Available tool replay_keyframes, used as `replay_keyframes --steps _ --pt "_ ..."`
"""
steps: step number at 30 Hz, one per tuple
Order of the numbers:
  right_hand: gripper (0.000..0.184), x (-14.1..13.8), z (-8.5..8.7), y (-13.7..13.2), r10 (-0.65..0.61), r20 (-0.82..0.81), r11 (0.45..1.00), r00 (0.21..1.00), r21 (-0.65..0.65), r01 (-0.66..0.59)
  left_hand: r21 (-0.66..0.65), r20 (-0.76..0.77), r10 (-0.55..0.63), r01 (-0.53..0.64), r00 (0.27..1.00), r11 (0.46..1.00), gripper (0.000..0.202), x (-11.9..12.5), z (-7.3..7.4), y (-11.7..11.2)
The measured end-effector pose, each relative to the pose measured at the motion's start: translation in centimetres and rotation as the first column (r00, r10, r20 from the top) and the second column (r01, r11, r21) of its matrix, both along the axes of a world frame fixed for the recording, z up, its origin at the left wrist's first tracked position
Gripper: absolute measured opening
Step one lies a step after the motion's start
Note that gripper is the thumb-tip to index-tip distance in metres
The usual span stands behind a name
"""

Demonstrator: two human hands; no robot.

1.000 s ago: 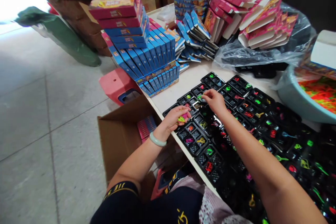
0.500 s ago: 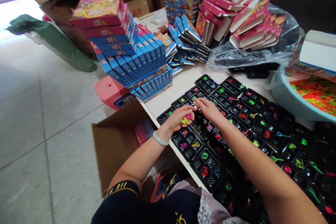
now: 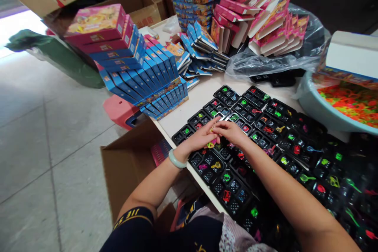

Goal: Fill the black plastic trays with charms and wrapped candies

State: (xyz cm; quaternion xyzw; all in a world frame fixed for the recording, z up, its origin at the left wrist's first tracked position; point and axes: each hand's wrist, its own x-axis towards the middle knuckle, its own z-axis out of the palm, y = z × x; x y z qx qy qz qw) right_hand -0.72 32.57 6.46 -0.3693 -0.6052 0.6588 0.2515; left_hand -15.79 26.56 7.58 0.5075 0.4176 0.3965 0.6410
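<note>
My left hand (image 3: 201,138), with a pale bangle (image 3: 177,159) at the wrist, is cupped around small pink and yellow plastic pieces (image 3: 211,144). The fingertips of my right hand (image 3: 232,132) meet those of the left, pinched together against it; whatever lies between them is too small to make out. Beneath both hands spread rows of black compartment trays (image 3: 206,164), some cells holding little bright pieces such as a yellow one (image 3: 216,165) and a red one (image 3: 226,195).
Blue boxes (image 3: 138,82) stand in rows at the left, with pink boxes (image 3: 97,23) stacked on top. A light-blue basin (image 3: 307,98) of orange and green pieces sits at the right. An open carton (image 3: 124,173) is below the table edge. Folded pink boxes (image 3: 277,31) lean behind.
My right hand has come in against the left, its fingers now pinched at the left fingertips. The left hand has turned slightly, hiding more of the pieces. The view has shifted a little.
</note>
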Motion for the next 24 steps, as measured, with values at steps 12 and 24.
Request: replay_keyframes --steps 12,24 --pt "0.016 6.9 -0.4 3.6 -0.346 0.232 0.892 0.909 0.381 0.243 -0.356 0.255 0.316 -0.215 0.914 0.909 0.037 0.1 -0.7 0.8" --pt "0.02 7.3 0.0 5.3 -0.146 0.667 0.625 0.731 0.635 -0.454 -0.344 0.253 0.248 -0.153 0.935 0.926 0.038 2.4 -0.3 2.1"
